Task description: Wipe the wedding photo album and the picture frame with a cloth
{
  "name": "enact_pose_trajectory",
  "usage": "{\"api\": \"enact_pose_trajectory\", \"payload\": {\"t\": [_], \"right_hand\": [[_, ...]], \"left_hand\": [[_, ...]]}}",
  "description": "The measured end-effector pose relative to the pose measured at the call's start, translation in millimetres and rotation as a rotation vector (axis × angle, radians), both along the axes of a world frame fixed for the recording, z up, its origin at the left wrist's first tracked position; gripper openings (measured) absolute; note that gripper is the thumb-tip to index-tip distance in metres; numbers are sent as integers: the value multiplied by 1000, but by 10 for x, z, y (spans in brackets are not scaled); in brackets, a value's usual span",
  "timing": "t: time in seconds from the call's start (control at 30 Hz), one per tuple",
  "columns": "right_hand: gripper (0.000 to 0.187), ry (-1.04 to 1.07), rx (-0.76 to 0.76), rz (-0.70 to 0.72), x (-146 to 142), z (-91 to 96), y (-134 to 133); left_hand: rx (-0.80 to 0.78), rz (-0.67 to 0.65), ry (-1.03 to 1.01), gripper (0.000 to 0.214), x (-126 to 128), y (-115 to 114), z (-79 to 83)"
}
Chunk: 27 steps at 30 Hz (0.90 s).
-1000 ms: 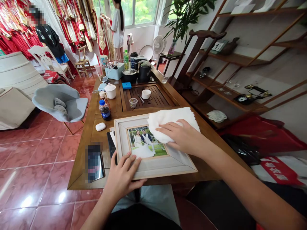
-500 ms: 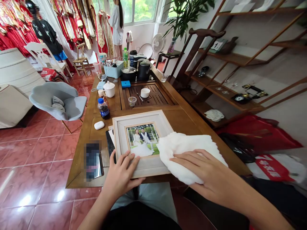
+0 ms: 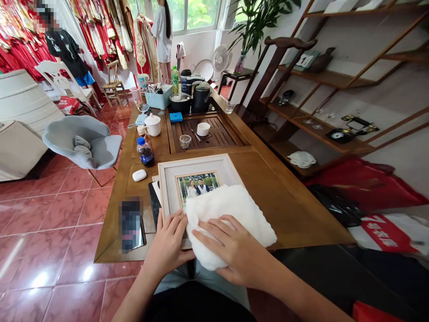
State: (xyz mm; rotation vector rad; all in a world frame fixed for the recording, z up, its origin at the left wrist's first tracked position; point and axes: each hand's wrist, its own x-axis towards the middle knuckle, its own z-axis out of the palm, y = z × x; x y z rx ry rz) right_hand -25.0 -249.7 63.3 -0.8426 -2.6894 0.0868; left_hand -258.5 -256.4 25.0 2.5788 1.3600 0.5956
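A picture frame (image 3: 167, 180) with a pale mat and a light wooden edge lies near the front of the table, holding a photo (image 3: 183, 182) of two people outdoors. My left hand (image 3: 170, 237) grips its near left corner, fingers over the front and thumb along the near edge. In my right hand (image 3: 231, 246) is a thick white cloth (image 3: 244, 210), pressed onto the frame with the fingers spread over it. The cloth hides the photo's lower part and the frame's near right side.
Left of the frame lie a phone (image 3: 131, 226) and a white earbud case (image 3: 139, 175). A blue-capped bottle (image 3: 145, 153), lidded white cup (image 3: 153, 125) and slatted tea tray (image 3: 221, 134) stand farther back. Shelves (image 3: 331, 80) line the right. Two people are at the back.
My right hand has slid the white cloth leftward across the frame, covering more of the photo. My left hand stays at the near left corner, its fingers drawn closer together.
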Motion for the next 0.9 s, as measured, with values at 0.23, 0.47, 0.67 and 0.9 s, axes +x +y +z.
{"api": "enact_pose_trajectory", "payload": {"t": [0.23,0.47,0.67,0.9], "right_hand": [[44,29,41,-48,160,-18,-1],[38,33,84,-154,562,43,4],[42,-22,105,-150,548,20,167],[47,-136,143,-132,403,-42,824]], "left_hand": [[1,-10,-16,73,-15,-10,-17],[2,-7,-29,77,-18,-2,-4],[7,-30,-30,70,-41,16,9],[15,-62,-6,66,-73,51,11]]}}
